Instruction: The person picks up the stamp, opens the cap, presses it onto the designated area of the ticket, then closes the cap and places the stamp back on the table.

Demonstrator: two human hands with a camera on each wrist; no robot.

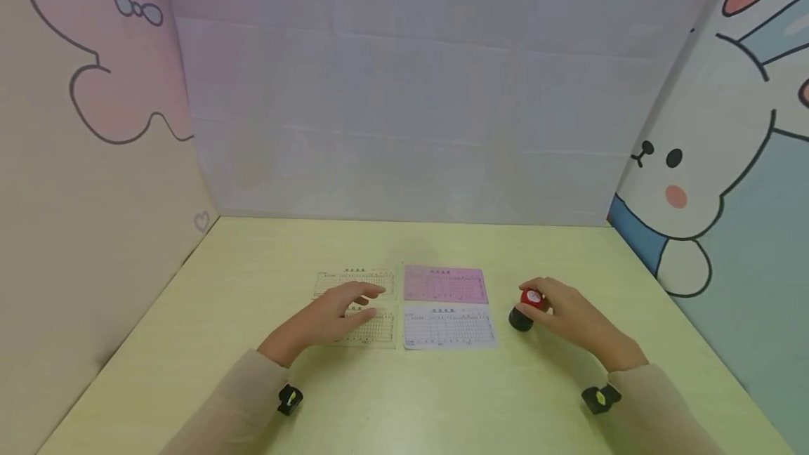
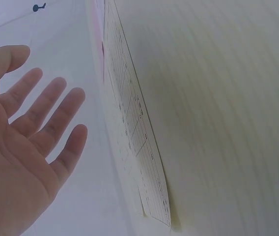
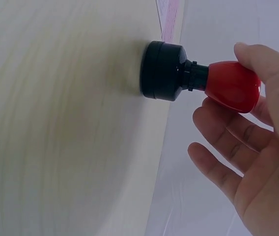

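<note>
A self-inking stamp with a red handle and a round black base stands upright close over the table, right of the paper slips. My right hand pinches the red handle between thumb and fingers, the lower fingers loosely bent beneath it in the right wrist view. Over the left pair of slips hovers my left hand, fingers spread and holding nothing. It partly covers a cream slip at the front and another cream slip behind. Beside these lie a pink slip and a white slip, both printed with grids.
The pale yellow table is bounded by a light back wall and two side panels with cartoon drawings. A black wrist device is at my left cuff, and a similar wrist device is at the right.
</note>
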